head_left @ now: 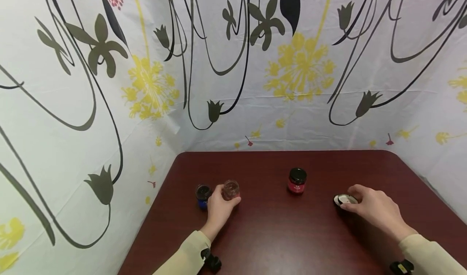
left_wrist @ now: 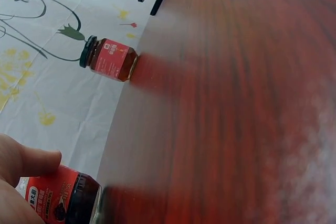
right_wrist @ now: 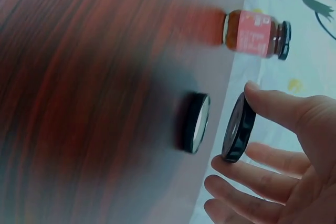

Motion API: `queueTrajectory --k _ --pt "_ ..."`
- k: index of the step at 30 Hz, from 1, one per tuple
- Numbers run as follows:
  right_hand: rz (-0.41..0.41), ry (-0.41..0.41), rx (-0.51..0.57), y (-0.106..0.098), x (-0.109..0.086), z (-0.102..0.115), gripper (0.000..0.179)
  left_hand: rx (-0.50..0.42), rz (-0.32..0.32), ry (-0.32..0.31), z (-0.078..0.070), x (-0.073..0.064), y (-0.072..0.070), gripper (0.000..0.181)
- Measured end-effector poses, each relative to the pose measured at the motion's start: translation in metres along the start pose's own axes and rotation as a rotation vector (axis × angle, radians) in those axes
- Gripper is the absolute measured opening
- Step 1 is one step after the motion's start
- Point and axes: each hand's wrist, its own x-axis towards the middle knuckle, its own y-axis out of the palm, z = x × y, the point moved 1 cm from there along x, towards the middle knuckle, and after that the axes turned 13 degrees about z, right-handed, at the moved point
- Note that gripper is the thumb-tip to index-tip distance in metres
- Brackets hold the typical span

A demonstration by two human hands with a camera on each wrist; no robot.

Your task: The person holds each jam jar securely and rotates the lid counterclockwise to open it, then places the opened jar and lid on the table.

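on the table point(head_left: 284, 242): three jars and two separate lids, spread between and beside the hands.
jars: the red jar point(head_left: 231, 189) and the blue jar point(head_left: 202, 201), both on the left, look lidless; the pink jar point(head_left: 297, 182), nearer the far middle, is capped.
lids: the held lid point(right_wrist: 243, 136) is up and tilted; the loose lid point(right_wrist: 195, 124) lies on the table just beside it, pale inside showing.
capping: partway, by the look of it; one jar wears its lid, two seem to be without.
yet to settle: neither lid sits on the red or blue jar, and both lids are well apart from them.
left hand point(head_left: 220, 207): closed in narrow round the red jar, which sits between thumb and fingers; cannot tell if its base touches the table. the blue jar is just to this hand's left.
right hand point(head_left: 377, 211): thumb and a fingertip pinch the held lid by its rim, other fingers spread; the loose lid is close by, the pink jar farther off to its left.
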Motion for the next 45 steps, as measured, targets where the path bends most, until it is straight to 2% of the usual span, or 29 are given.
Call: queueTrajectory --k 3,10,16,21,39,45 --pt "-0.006 0.001 -0.004 -0.001 0.001 -0.008 0.075 0.004 -0.003 -0.004 0.0 0.0 0.001 0.054" --pt "-0.014 0.011 -0.02 -0.002 0.001 -0.026 0.07 0.004 -0.009 -0.013 0.0 0.002 0.0 0.053" --pt "0.022 0.017 -0.022 -0.003 0.001 -0.037 0.067 -0.004 -0.004 -0.019 -0.002 0.003 -0.002 0.053" --pt "0.055 0.02 -0.023 -0.005 0.0 -0.041 0.067 -0.015 0.006 -0.026 -0.001 0.004 -0.003 0.052" --pt "0.077 0.056 -0.052 -0.002 0.002 -0.055 0.068 -0.034 0.021 -0.011 -0.001 0.005 -0.004 0.054" --pt "0.128 0.071 -0.06 0.0 0.003 -0.058 0.072 -0.021 0.013 -0.017 0.0 0.004 -0.004 0.055"
